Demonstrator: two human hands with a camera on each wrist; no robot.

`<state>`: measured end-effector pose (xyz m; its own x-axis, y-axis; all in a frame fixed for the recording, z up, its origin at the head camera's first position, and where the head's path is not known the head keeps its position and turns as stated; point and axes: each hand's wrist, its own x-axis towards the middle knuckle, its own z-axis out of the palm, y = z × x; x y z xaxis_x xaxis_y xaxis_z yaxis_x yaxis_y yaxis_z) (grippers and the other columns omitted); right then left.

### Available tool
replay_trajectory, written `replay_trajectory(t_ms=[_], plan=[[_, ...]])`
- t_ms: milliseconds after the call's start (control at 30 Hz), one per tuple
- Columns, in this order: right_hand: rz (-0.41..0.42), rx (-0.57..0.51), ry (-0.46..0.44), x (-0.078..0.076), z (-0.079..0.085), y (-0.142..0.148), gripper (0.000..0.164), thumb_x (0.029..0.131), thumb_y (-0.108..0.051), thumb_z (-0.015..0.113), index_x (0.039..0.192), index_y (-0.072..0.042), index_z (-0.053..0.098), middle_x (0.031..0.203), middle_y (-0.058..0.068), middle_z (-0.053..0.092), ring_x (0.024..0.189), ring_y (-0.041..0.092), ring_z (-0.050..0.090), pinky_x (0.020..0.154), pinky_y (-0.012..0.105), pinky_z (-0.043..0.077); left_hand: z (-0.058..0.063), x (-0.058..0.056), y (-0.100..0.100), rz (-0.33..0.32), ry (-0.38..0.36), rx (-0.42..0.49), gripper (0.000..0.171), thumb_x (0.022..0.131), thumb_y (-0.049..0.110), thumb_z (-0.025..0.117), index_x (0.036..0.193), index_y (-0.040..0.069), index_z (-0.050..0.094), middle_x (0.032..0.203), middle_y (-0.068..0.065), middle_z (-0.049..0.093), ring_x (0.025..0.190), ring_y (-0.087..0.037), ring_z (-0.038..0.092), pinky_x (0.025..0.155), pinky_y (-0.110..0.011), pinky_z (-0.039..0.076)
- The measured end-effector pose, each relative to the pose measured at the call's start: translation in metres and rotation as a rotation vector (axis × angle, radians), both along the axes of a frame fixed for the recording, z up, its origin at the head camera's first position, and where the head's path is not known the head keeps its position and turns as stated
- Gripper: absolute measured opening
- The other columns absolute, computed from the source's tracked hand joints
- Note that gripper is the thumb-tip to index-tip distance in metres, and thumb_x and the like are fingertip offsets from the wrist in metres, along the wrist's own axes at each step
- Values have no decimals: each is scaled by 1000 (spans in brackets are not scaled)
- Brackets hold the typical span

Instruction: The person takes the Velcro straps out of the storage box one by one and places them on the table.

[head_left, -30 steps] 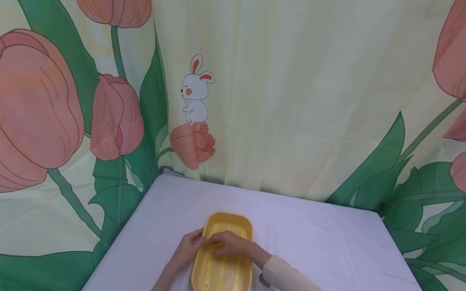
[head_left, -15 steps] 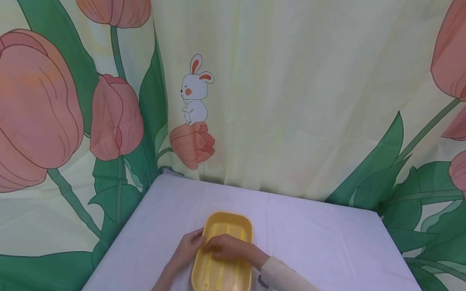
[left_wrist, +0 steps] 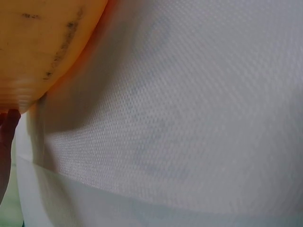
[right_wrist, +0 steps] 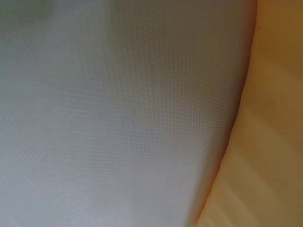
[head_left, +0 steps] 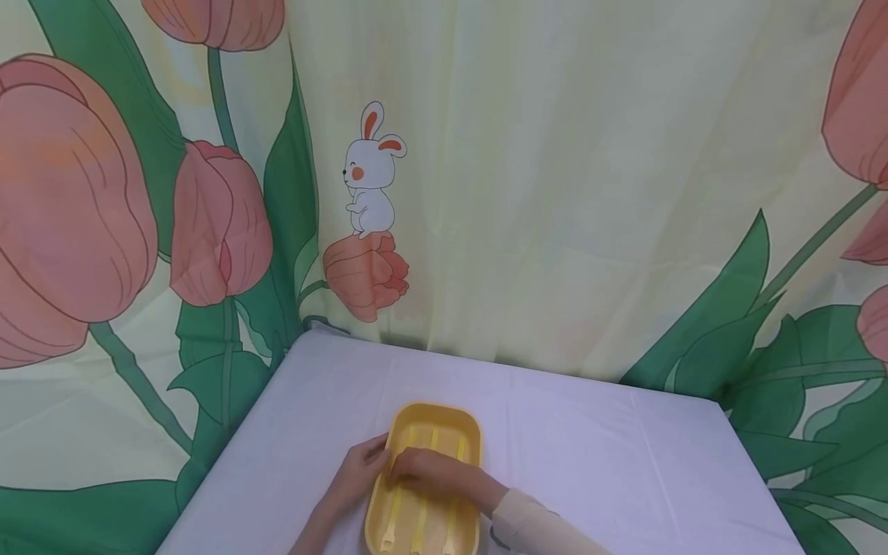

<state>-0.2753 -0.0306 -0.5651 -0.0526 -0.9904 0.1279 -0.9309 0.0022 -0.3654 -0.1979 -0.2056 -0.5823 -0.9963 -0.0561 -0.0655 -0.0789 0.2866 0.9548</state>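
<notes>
A yellow, round-cornered tray (head_left: 430,412) stands on the table in the head view. Several long pale-yellow strips (head_left: 419,532) lie lengthwise in it, with whitish near ends. My left hand (head_left: 361,470) holds the tray's left rim; a fingertip (left_wrist: 13,116) touches its edge in the left wrist view. My right hand (head_left: 433,469) reaches across the inside of the tray, bent fingers down by the left wall over the leftmost strip (head_left: 394,515). Its fingertips are hidden, and I cannot tell whether they pinch the strip. The right wrist view shows the tray's outer side (right_wrist: 270,142).
A white cloth (head_left: 590,462) covers the table. Behind it hangs a curtain (head_left: 541,193) printed with tulips and a rabbit. A dark curved thing (head_left: 499,539) shows beside the right sleeve (head_left: 541,528).
My right hand has turned and sunk slightly into the tray, so its thumb and fingertips are now hidden. The left hand and the tray have stayed in place.
</notes>
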Motion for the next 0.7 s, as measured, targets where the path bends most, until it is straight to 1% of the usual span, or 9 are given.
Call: replay_trajectory(t_ms=[100, 200, 267, 400, 467, 567, 633, 700], plan=[[21, 3, -16, 1, 0, 1, 19, 95, -4, 52, 107, -8, 66, 105, -1, 65, 101, 2, 54, 95, 7, 34, 1, 0, 1, 8, -19, 0, 47, 96, 24, 55, 132, -5, 48, 135, -21, 49, 119, -34, 51, 96, -42, 46], [64, 13, -31, 0, -2, 1, 22, 96, -2, 48, 107, -7, 66, 108, 1, 64, 105, 5, 52, 99, 9, 32, -1, -1, 3, 30, -52, -19, 47, 95, 25, 56, 133, -3, 48, 134, -20, 49, 118, -33, 52, 95, -42, 47], [96, 23, -14, 0, -2, 0, 23, 96, -1, 47, 108, -6, 66, 110, 3, 63, 109, 6, 51, 101, 10, 29, -2, -2, 3, 47, -72, -30, 47, 95, 26, 56, 133, -1, 49, 134, -19, 50, 119, -32, 52, 95, -43, 47], [166, 37, 60, -1, -2, -1, 23, 95, 2, 46, 107, -4, 66, 111, 5, 61, 110, 9, 50, 103, 10, 27, -6, -2, 3, 62, -81, -40, 48, 95, 28, 56, 133, 0, 50, 133, -18, 52, 119, -33, 51, 96, -45, 46], [177, 49, 83, 1, -2, -2, 23, 94, 1, 47, 106, -4, 66, 110, 5, 61, 108, 9, 51, 102, 9, 26, -8, -2, 3, 62, -83, -43, 48, 94, 29, 56, 132, 0, 50, 132, -18, 52, 120, -34, 50, 96, -46, 45], [183, 76, 134, 3, 0, -4, 23, 94, 0, 47, 106, -5, 65, 108, 3, 60, 106, 9, 51, 101, 7, 25, -6, -2, 4, 64, -91, -49, 49, 94, 30, 57, 132, -1, 50, 132, -19, 52, 119, -34, 51, 95, -45, 46], [170, 93, 195, 5, 1, -5, 22, 94, -2, 48, 107, -7, 65, 108, 1, 60, 104, 7, 51, 100, 6, 25, -4, -2, 4, 67, -90, -50, 50, 94, 31, 57, 132, -1, 50, 132, -19, 52, 118, -34, 52, 94, -44, 47], [165, 106, 287, 6, 3, -6, 22, 93, -2, 50, 107, -10, 66, 108, -1, 60, 103, 6, 51, 99, 5, 26, -2, -3, 5, 72, -84, -51, 50, 94, 30, 57, 132, -1, 50, 132, -19, 52, 117, -34, 53, 93, -43, 48]])
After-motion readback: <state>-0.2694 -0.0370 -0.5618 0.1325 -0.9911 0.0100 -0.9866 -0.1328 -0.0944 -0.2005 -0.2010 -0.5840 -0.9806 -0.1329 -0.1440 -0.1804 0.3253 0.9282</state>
